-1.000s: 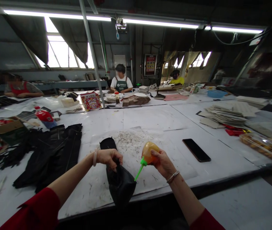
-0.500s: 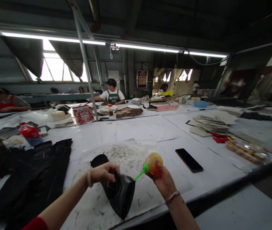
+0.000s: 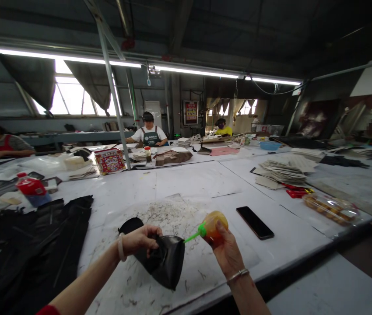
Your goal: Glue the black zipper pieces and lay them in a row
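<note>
Pinched in my left hand [image 3: 143, 241] is a black leather-like piece [image 3: 169, 260], bent so that its smooth side bulges toward me. My right hand [image 3: 227, 249] is wrapped round a squeeze bottle [image 3: 217, 222] with orange contents and a thin green nozzle [image 3: 193, 236]. The nozzle's tip is at the upper right edge of the black piece; whether it touches I cannot tell. Under both hands lies a white sheet [image 3: 159, 302] with dark streaks and smears.
Black pieces [image 3: 41, 245] lie at the left, near a red-labelled bottle [image 3: 31, 187]. To the right are a phone [image 3: 254, 222], a stack of grey sheets [image 3: 281, 171], red-handled scissors [image 3: 297, 192] and a clear food box [image 3: 330, 208]. A co-worker [image 3: 149, 133] sits across the table.
The squeeze bottle has tipped closer to level and shifted slightly right. The black piece's lower point has risen a little. The whole view has turned slightly right.
</note>
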`<state>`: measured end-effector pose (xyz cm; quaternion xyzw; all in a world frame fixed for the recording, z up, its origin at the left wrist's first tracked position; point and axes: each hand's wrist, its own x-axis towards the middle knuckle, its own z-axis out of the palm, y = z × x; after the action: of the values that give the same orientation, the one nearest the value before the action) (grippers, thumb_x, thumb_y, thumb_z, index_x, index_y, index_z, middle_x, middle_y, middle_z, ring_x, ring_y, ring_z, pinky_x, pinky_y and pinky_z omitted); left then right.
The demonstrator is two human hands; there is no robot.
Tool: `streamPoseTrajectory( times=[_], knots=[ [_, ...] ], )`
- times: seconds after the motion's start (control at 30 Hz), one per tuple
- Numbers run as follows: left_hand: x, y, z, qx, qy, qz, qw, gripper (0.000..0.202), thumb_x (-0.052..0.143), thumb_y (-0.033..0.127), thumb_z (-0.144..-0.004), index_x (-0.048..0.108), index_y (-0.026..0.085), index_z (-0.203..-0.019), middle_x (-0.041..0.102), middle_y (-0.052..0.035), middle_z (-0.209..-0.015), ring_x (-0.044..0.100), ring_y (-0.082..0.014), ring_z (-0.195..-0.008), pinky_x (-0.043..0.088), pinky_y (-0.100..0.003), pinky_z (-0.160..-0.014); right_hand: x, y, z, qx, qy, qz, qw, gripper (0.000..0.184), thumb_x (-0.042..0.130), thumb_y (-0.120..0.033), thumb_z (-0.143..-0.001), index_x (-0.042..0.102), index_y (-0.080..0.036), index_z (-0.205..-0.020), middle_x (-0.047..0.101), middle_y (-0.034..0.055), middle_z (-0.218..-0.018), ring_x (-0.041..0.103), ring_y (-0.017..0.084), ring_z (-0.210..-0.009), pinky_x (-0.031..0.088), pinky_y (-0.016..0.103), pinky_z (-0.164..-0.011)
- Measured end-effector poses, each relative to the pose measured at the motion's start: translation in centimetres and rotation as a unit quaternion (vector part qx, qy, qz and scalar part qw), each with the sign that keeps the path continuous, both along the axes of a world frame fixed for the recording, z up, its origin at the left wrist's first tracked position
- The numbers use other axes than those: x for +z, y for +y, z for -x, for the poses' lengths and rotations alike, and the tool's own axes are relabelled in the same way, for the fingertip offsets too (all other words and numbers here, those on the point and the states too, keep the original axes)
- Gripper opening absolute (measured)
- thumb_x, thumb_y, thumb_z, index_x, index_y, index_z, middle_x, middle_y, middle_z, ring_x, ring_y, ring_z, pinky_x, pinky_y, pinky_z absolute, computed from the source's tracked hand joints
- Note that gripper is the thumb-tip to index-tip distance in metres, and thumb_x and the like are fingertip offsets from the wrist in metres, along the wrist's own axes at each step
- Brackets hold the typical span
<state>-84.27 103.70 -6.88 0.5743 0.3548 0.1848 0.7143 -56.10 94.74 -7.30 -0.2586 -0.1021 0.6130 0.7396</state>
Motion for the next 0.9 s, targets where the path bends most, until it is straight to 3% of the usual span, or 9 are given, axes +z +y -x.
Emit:
streamPoseTrajectory(
  times=[0.9],
  knots=[
    [1.1,0.3,-1.6,0.054,-0.034,0.013,0.998,0.041,0.091,0.031,-0.051,0.064,0.014,-0.077,0.058,0.0025,-0.057,0.048,-0.0059,-0.04,0.04,-0.017,-0.039,0.6,-2.0,-0.9,-0.057,-0.072,-0.037,0.995,0.047,0.093,-0.036,-0.054,0.068,-0.017,-0.09,0.074,0.0053,-0.082,0.07,0.022,-0.074,0.059,0.03,-0.059]
  ],
)
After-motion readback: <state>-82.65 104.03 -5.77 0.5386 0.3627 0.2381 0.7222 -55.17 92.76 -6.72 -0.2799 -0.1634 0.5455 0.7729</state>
